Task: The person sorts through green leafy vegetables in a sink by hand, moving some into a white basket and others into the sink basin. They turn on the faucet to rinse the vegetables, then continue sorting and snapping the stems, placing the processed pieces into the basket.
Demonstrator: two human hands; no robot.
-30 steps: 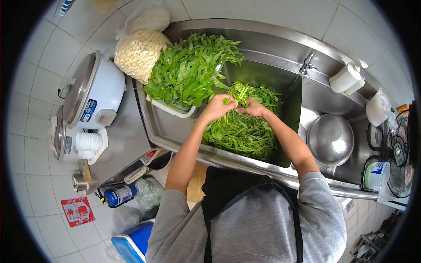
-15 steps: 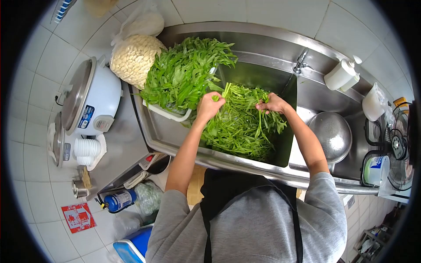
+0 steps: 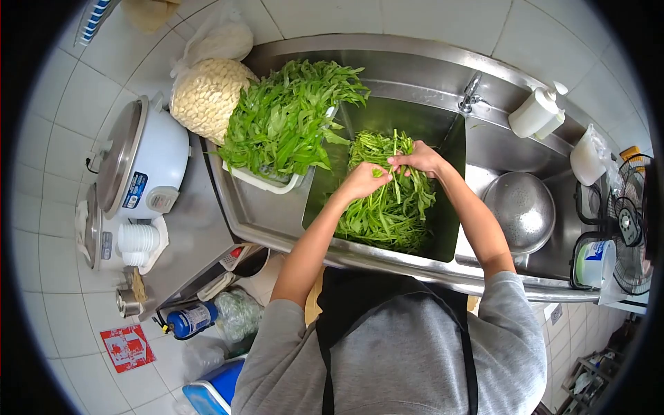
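Note:
My left hand [image 3: 366, 181] and my right hand [image 3: 420, 160] are close together above a pile of water spinach [image 3: 387, 225] in the left sink basin [image 3: 446, 235]. Both sets of fingers are closed on green water spinach stems [image 3: 395, 146], which stand up between them. The fingertips of the two hands almost meet. To the left of the pile, a white basket [image 3: 278, 187] heaped with leafy water spinach tops [image 3: 287, 117] rests on the sink's drainboard.
A metal colander [image 3: 520, 211] lies upside down in the right basin, near the faucet [image 3: 472, 93] and soap bottles [image 3: 536, 114]. A bag of pale pieces [image 3: 207, 100] stands behind the basket. Left are a rice cooker [image 3: 155, 162] and stacked white cups [image 3: 137, 238]; a fan [image 3: 631, 221] is far right.
My left hand has moved right, away from the basket, and my right hand slightly left, so they now come together at the stems. The water spinach pile appears shifted and narrower.

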